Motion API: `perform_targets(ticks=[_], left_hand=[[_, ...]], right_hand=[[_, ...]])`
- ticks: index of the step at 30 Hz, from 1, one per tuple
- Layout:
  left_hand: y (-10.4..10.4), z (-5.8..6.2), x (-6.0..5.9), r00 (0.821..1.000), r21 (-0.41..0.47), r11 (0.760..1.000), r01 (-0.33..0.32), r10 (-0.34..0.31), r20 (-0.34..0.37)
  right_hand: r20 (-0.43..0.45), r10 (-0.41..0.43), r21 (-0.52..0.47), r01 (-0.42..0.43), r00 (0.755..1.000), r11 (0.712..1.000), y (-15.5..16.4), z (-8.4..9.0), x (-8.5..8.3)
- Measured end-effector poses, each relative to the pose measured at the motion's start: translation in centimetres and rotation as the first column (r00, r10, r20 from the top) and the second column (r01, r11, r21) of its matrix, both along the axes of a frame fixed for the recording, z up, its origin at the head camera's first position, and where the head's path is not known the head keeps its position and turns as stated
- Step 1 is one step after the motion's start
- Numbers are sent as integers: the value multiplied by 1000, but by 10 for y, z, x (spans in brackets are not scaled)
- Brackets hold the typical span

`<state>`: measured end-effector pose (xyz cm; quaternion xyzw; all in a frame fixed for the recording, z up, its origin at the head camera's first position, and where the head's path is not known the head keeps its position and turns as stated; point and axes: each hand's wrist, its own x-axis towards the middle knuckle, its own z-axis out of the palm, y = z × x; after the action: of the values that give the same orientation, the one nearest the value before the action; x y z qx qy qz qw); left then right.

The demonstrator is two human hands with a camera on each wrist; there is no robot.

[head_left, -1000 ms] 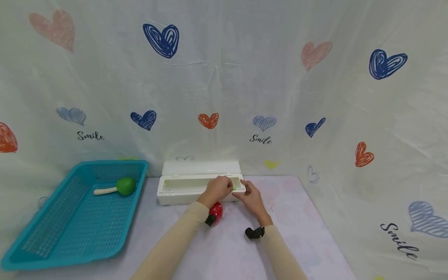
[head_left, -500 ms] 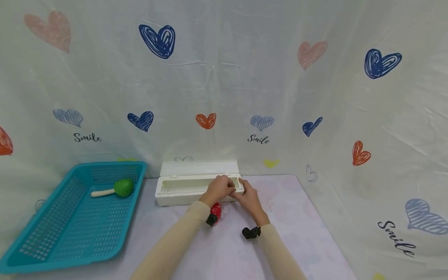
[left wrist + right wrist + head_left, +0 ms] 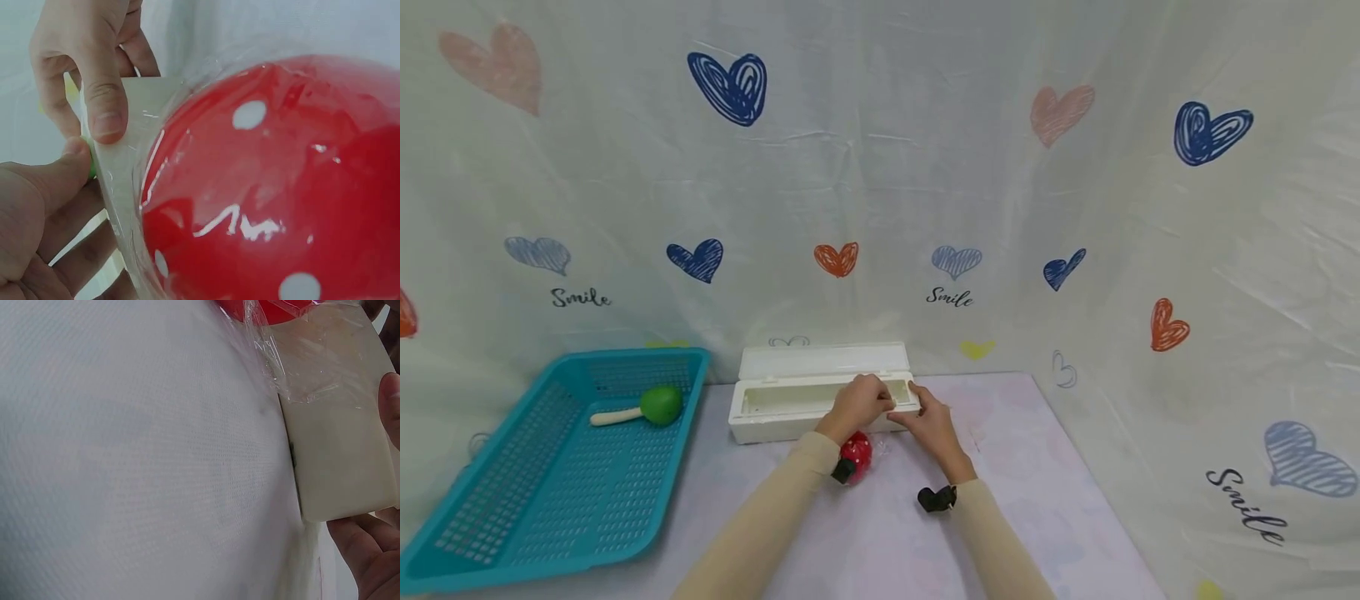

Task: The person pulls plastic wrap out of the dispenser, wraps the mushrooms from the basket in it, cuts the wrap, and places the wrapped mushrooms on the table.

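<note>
Left grip (image 3: 854, 407) has been drawn slightly leftward, a small green piece (image 3: 93, 165) apparently pinched at the front edge of a white box (image 3: 771, 430) whose end is clasped by the right grip (image 3: 935, 423), so sliding along that edge seems underway.

Long white box (image 3: 782, 429) sits level, lid (image 3: 823, 360) up, right hand (image 3: 931, 423) gripping its right end, left hand (image 3: 859, 407) pinching mostly hidden green bit (image 3: 93, 167).
</note>
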<state>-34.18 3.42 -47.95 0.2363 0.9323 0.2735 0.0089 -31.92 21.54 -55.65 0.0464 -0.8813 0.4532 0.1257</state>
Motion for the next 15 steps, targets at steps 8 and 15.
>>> perform_targets(ticks=[8, 15], left_hand=[[-5, 3, -1, 1000, -35, 999, 7, -7, -2], [-7, 2, -1, 1000, -28, 1000, 13, -13, -12]], right_hand=[[-15, 16, -14, -16, 1000, 1000, -1, 1, 1], [-14, 24, -21, -25, 1000, 999, -1, 3, 3]])
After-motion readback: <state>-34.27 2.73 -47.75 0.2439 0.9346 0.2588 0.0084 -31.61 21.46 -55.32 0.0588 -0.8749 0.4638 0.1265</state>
